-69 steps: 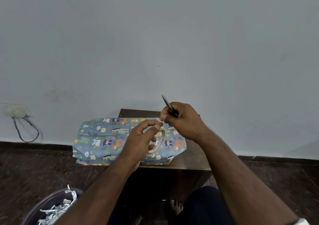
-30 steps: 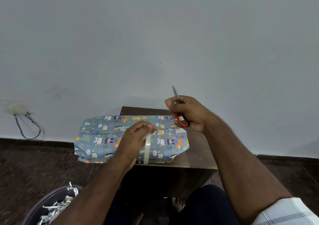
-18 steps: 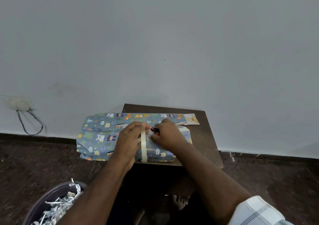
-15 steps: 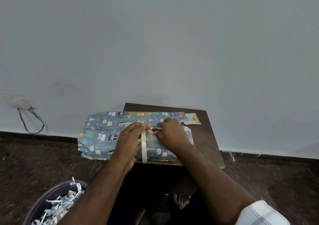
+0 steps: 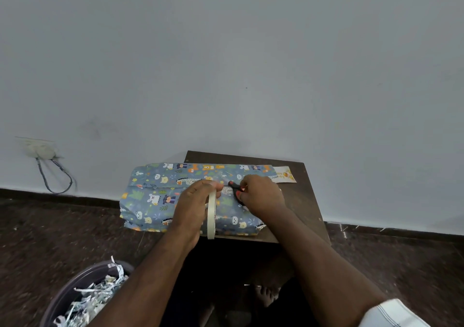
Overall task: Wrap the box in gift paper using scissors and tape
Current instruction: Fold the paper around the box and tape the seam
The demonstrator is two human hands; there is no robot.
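Note:
The box, covered in blue gift paper with cartoon animals, lies on a small dark wooden table against the wall. My left hand rests on the box top and holds a roll of clear tape on edge. My right hand presses down on the paper just right of it, gripping scissors with black and red handles; the blades are hidden under the hand. A short stretch of tape seems to run between the two hands.
A paper scrap lies at the table's back right. A dark bin of shredded paper stands on the floor at lower left. A wall socket with a looped cable is at the left. My bare foot shows under the table.
My right hand came down from above the table with the scissors onto the box top beside the tape roll. The left hand turned the roll on edge. The view tilted down.

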